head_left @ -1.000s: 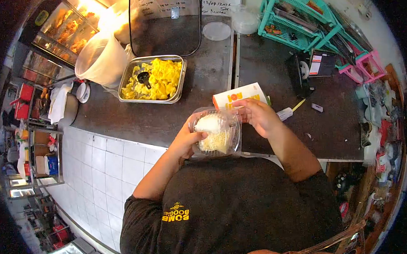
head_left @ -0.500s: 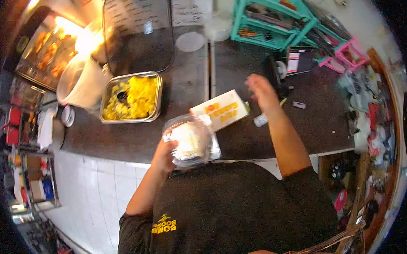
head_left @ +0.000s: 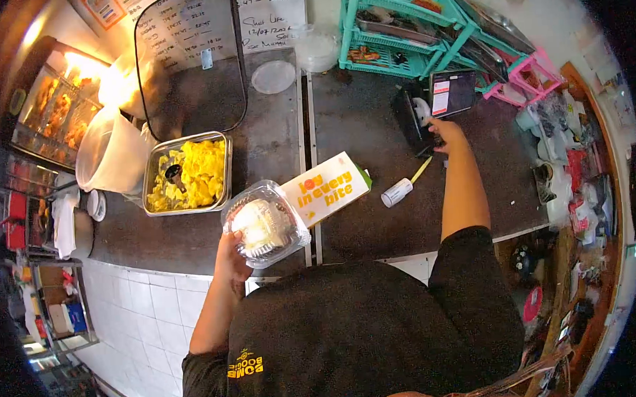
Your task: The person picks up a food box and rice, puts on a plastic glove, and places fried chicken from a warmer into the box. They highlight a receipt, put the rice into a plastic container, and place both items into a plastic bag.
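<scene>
head view: above the dark counter [head_left: 260,158] near tiled floor [head_left: 146,295], left hand [head_left: 234,257] grips a clear container [head_left: 264,225].

Dark table [head_left: 361,239]: tray [head_left: 228,175] of yellow food [head_left: 206,167], printed box [head_left: 332,189], white tube [head_left: 397,193], round lid [head_left: 273,77], black device [head_left: 408,122].

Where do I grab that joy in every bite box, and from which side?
I'd pinch the long edges of the joy in every bite box near its green end, from above and the right. Those straight edges look exposed, while the clear plastic clamshell in your left hand crowds the other end.
</scene>
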Motion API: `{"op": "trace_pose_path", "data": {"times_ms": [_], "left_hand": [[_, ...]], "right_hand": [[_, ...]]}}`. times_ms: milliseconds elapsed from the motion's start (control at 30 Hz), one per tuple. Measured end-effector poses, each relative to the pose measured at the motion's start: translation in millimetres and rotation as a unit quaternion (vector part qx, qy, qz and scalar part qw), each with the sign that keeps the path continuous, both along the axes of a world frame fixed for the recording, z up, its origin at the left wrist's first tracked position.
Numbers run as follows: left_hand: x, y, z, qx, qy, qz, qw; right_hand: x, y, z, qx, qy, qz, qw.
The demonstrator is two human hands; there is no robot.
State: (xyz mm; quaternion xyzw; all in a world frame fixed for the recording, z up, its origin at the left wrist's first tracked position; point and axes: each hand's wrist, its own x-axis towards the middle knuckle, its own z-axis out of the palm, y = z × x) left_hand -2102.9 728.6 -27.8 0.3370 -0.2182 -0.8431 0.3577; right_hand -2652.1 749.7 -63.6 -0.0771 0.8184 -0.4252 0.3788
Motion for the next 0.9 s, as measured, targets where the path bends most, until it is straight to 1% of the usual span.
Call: {"op": "trace_pose_path", "data": {"times_ms": [67,100,133,233,267,333,400,433,467,500,533,567,633,667,700,733,767,800,867,900], "left_hand": [[2,-2,-9,-0.012,0.008,0.007,1.000],[2,-3,-12,-0.027,0.014,0.007,1.000],[2,-3,-14,-0.042,0.021,0.006,0.999],[0,-3,-13,-0.045,-0.019,0.013,0.999],[-1,-2,-12,-0.035,-0.027,0.018,0.999],[-2,-2,-11,-0.015,-0.045,0.027,0.999],[-4,-2,-10,-0.003,-0.056,0.040,0.998],[-5,-3,-10,0.004,-0.061,0.047,0.997],[-5,-4,-11,0.010,-0.044,0.043,0.998],[-1,-5,-12,0.018,-0.030,0.039,0.999],[1,-6,-13,0.024,-0.017,0.034,0.999],[4,-7,-12,0.027,-0.024,0.026,0.999],[0,-7,-8,0.008,0.014,0.038,0.999],[0,-6,-7,-0.001,0.031,0.054,0.998],[4,-8,-14,0.015,0.011,0.090,0.996],[1,-9,-10,0.003,0.011,0.089,0.996],[-3,-9,-8,0.000,0.000,0.114,0.993],[-8,-10,-6,-0.008,-0.008,0.134,0.991],[-15,-11,-13,-0.026,0.008,0.149,0.989],[-19,-10,-12,-0.084,0.005,0.115,0.990]], "right_hand": [[-2,12,-1,-0.087,-0.027,-0.034,0.995],[11,19,5,-0.149,-0.024,-0.052,0.987],[11,28,-1,-0.187,0.005,-0.051,0.981],[-3,47,-45,-0.278,0.098,-0.031,0.955],[-14,54,-75,-0.292,0.131,-0.018,0.947],[-1,61,-76,-0.245,0.122,-0.056,0.960],[29,65,-60,-0.118,0.035,-0.155,0.980],[35,66,-54,-0.058,0.064,-0.130,0.988],[30,64,-54,0.027,0.146,-0.094,0.984],[25,61,-53,0.114,0.223,-0.056,0.966],[27,66,-55,0.183,0.296,-0.030,0.937],[30,70,-56,0.256,0.363,-0.010,0.896],[62,84,-31,0.353,0.491,0.013,0.796],[67,78,-19,0.292,0.464,0.040,0.835],[69,75,-9,0.233,0.429,0.072,0.870],[76,74,0,0.177,0.388,0.104,0.899],[105,67,13,0.023,0.346,0.135,0.928],[143,55,28,-0.132,0.294,0.156,0.934],[211,40,53,-0.251,0.234,0.298,0.891],[231,32,52,-0.293,0.176,0.388,0.856]]}}
